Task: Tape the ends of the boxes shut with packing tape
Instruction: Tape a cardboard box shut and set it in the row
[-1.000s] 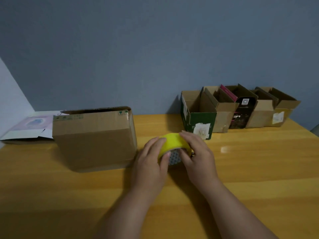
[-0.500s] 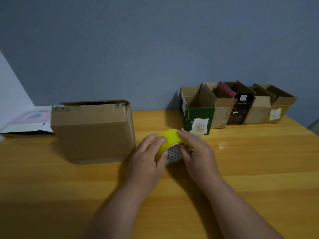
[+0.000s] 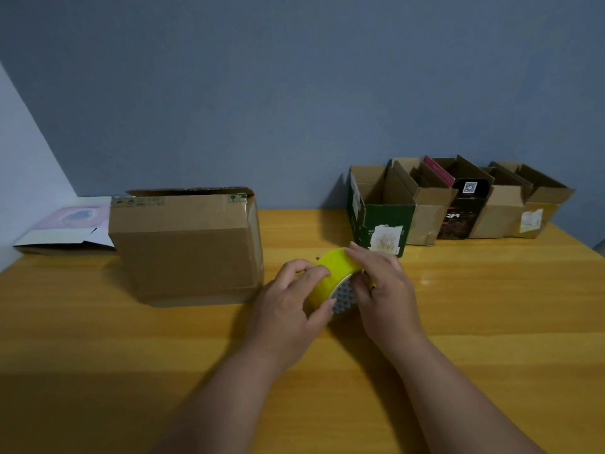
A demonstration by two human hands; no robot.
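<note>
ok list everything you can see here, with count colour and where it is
tape roll: 1, yellow with a patterned grey side, table centre, between both hands
large box: 1, brown, left of the tape, top flap raised
small boxes: 5 in a row at the back right, tops open; green one nearest, then brown, black, brown, brown
flat carton: 1, white and pink, far left against the wall
table: 1, yellow wood
wall: blue-grey, behind the table
left hand: grips the roll's left side
right hand: grips the roll's right side, fingers over its top
</note>
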